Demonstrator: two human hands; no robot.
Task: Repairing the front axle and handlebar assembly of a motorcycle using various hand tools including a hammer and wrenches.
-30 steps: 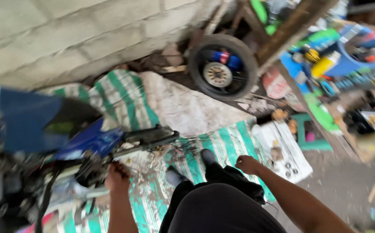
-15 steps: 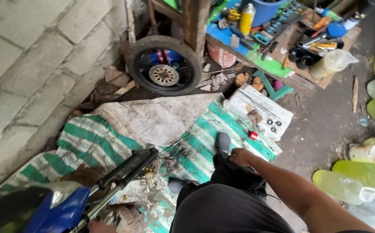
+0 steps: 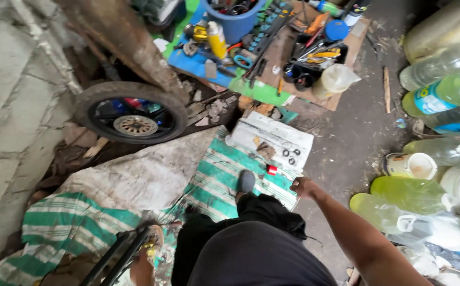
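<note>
Head view, looking down at a cluttered workshop floor.

Right hand (image 3: pixel 302 187): arm stretched out to the right of the body, hand loosely curled, palm down, clamped on nothing visible. It hovers at the right edge of the green-and-white striped tarp (image 3: pixel 217 182), just near of a small red-and-white cylinder (image 3: pixel 272 170) lying on the tarp. Cannot tell whether the fingertips touch the cloth.

Left hand (image 3: pixel 144 265): low at the near edge, only partly in frame. It sits against the black metal bars (image 3: pixel 119 257) (two parallel tubes, running near-left to far-right). Grip looks closed round them, but the fingers are mostly hidden, so I cannot tell for sure. The two hands are well apart, one on each side of the dark-trousered legs.

One foot in a grey shoe (image 3: pixel 246 181) rests on the tarp between the hands, toe pointing far.

Surroundings:
- White sheet (image 3: pixel 277 139) just far of the cylinder, carrying a few small dark rings and a brownish piece.
- Small wheel (image 3: pixel 132 112) with black tyre, far left, lying under a rusty slanted beam.
- Dirty grey cloth (image 3: pixel 134 177) overlapping the tarp, left of the shoe.
- Blue bucket (image 3: pixel 235 16) of tools and a yellow bottle (image 3: pixel 217 39) at the far side, on coloured boards.
- Plastic bottles (image 3: pixel 442 92) with clear and greenish liquid down the right side.
- Block wall at left.
</note>
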